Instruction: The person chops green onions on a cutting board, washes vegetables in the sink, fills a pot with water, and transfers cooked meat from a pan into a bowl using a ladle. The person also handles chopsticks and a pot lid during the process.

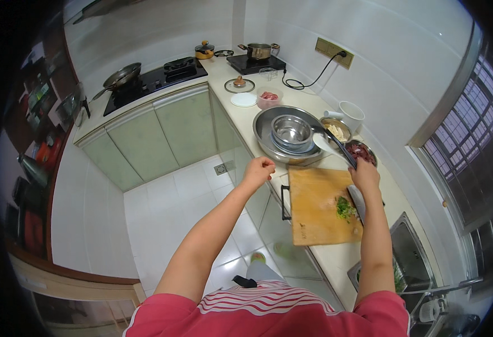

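Observation:
My right hand [365,173] grips a white spoon [326,145] together with dark chopsticks [339,144], above the far right corner of the chopping board. My left hand [259,171] hovers left of the board near the counter's front edge, its fingers curled closed with nothing visible in them. Chopped green onion [345,209] lies on the yellow wooden chopping board [311,205]. A knife [357,201] rests beside it, partly hidden under my right forearm. Beyond the board sits a wide steel basin [262,127] with a smaller steel bowl [291,130] inside.
Dark red meat [361,151] and pale sliced food [335,132] fill bowls right of the basin. Farther back are a tub of pink meat [269,96], a glass lid [239,85] and a pot [259,51] on a black cooktop. A sink [412,253] is at the right.

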A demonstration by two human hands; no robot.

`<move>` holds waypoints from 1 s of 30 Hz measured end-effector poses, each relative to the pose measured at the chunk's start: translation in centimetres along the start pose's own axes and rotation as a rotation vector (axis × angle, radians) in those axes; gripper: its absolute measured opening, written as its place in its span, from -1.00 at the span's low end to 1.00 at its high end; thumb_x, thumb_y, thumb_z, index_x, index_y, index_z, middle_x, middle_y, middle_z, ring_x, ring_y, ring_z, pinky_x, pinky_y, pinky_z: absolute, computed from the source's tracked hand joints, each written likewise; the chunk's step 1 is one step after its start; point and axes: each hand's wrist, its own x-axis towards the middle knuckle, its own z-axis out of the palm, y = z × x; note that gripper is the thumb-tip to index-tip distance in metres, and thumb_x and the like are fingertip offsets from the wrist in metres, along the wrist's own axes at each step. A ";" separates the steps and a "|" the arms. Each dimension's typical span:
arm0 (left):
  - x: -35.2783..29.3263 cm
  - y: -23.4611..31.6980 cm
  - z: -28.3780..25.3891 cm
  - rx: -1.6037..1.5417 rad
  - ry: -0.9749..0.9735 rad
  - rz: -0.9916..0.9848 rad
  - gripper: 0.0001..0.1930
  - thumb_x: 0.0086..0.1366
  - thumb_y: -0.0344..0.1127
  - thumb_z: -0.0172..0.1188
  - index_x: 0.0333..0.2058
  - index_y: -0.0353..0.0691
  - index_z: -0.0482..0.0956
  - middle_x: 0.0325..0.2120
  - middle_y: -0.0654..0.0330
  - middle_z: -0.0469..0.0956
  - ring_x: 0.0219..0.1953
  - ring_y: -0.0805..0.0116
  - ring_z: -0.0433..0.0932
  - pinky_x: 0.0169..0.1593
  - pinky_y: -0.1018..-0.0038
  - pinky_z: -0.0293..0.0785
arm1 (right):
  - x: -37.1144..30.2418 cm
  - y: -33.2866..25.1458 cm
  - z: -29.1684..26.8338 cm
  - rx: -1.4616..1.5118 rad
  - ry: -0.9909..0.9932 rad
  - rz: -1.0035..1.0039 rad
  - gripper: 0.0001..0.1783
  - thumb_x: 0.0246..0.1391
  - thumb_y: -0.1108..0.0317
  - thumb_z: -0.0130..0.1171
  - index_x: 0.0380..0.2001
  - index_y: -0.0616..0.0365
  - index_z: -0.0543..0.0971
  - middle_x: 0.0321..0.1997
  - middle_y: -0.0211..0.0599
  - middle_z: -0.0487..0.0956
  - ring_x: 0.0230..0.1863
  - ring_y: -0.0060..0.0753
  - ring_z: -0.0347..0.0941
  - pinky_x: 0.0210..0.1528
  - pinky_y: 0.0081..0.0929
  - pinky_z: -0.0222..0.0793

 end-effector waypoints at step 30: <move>45.8 -4.2 -6.9 -0.941 -0.202 -0.812 0.12 0.00 0.54 -0.30 0.19 -0.43 -0.25 0.10 -0.45 -0.01 0.13 -0.28 0.13 0.16 0.03 0.11 | 19.5 -15.7 12.0 -0.338 -0.404 0.097 -0.73 -0.07 0.41 -0.02 -0.23 0.21 0.40 -0.44 -0.13 0.54 -0.43 -0.06 0.51 -0.41 -0.20 0.40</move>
